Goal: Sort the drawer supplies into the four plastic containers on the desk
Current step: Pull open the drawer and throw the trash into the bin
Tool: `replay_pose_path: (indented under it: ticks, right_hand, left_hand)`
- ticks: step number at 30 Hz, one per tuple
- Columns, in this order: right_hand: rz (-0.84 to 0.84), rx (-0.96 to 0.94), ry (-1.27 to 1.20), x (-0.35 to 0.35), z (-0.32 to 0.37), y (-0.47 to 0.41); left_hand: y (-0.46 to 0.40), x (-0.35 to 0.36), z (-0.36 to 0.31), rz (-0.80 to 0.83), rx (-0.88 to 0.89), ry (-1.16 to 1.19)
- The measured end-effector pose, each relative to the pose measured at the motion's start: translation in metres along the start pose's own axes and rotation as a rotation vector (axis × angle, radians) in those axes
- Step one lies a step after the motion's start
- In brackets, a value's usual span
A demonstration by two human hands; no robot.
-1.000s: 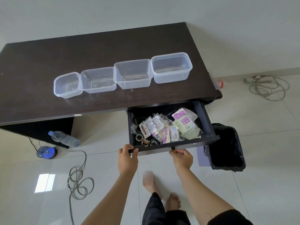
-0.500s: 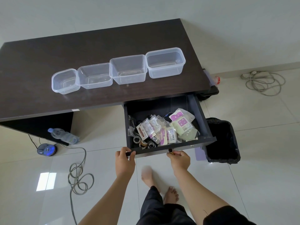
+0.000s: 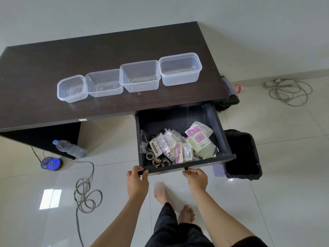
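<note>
A dark drawer (image 3: 222,132) stands pulled out from under the dark desk (image 3: 44,68). It holds small plastic packets (image 3: 169,145), a pale green and purple pack (image 3: 201,141) and tape rolls (image 3: 158,160). My left hand (image 3: 137,182) grips the drawer's front left corner. My right hand (image 3: 196,178) pinches the small drawer knob (image 3: 186,169) at the front. A row of clear plastic containers sits on the desk: a small one (image 3: 71,89), two medium ones (image 3: 104,82) (image 3: 140,75) and a large one (image 3: 180,68). All look empty.
A black-lined waste bin (image 3: 242,155) stands just right of the drawer. Under the desk are a water bottle (image 3: 69,148) and a blue round device (image 3: 51,163). Cables (image 3: 85,191) coil on the tiled floor at left; a power strip with cord (image 3: 288,90) lies at far right.
The drawer has slid further out toward me, with both hands still on its front. More of its dark bottom shows behind the supplies.
</note>
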State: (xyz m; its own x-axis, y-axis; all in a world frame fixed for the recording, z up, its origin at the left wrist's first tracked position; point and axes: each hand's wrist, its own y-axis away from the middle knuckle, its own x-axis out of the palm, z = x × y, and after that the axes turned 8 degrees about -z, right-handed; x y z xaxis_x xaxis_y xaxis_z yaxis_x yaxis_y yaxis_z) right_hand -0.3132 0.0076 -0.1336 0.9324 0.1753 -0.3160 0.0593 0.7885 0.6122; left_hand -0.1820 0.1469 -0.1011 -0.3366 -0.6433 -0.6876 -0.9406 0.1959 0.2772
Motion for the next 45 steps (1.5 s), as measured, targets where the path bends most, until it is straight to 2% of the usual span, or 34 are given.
replay_pose_path:
  ticks: [3,5,8,11,13,16,22,25,28,33,39,45]
  right_hand:
    - [0.05,-0.057,0.065,-0.009,-0.003,0.001]
    - [-0.035,-0.145,0.08,-0.017,0.0,0.009]
    - [-0.169,-0.459,0.136,-0.024,0.015,0.015]
    - [-0.171,-0.712,0.151,-0.025,0.042,0.009]
    - [-0.16,-0.796,0.164,-0.021,0.063,-0.001]
    - [-0.097,-0.78,0.295,-0.009,0.091,-0.021]
    - [-0.017,-0.529,0.882,0.014,0.115,-0.064]
    - [0.073,-0.45,1.081,0.027,0.111,-0.076]
    - [0.117,-0.436,1.186,0.037,0.103,-0.079]
    - [0.11,-0.474,1.223,0.042,0.101,-0.079]
    - [0.167,-0.536,1.231,0.04,0.105,-0.09]
    - [0.2,-0.564,1.096,0.029,0.116,-0.1]
  left_hand:
    - [0.002,0.0,-0.005,-0.024,-0.022,-0.003]
    - [0.0,-0.002,-0.012,-0.04,0.001,0.002]
    - [-0.011,-0.001,-0.027,-0.058,0.046,0.007]
    - [-0.022,0.003,-0.042,-0.051,0.084,0.011]
    - [-0.031,0.009,-0.05,-0.038,0.104,-0.008]
    - [-0.045,0.024,-0.058,0.012,0.15,-0.118]
    - [-0.053,0.051,-0.077,0.107,0.277,-0.469]
    - [-0.055,0.063,-0.078,0.216,0.353,-0.442]
    - [-0.063,0.07,-0.077,0.313,0.323,-0.345]
    - [-0.083,0.08,-0.075,0.419,0.268,-0.506]
    - [-0.103,0.091,-0.087,0.498,0.189,-0.578]
    - [-0.101,0.093,-0.091,0.46,0.293,-0.577]
